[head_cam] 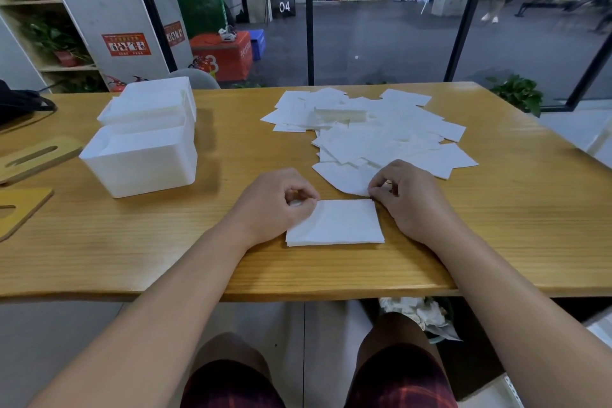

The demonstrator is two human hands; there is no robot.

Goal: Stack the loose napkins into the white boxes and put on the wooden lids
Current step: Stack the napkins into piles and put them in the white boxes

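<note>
A small squared stack of white napkins [336, 223] lies near the table's front edge. My left hand [275, 204] pinches its far left corner. My right hand [407, 195] pinches its far right corner, fingers curled. Behind it spreads a loose pile of napkins [371, 129] over the middle and right of the table. Two white boxes stand at the left: the near one [142, 162] and the far one [155, 103]. Two wooden lids with slots lie at the left edge, one [36, 157] farther back and one [20, 210] nearer.
The wooden table [496, 225] has bare surface to the right of the stack and between the boxes and my hands. A black bag [20, 103] sits at the far left. A bin with crumpled paper [420, 315] stands under the table.
</note>
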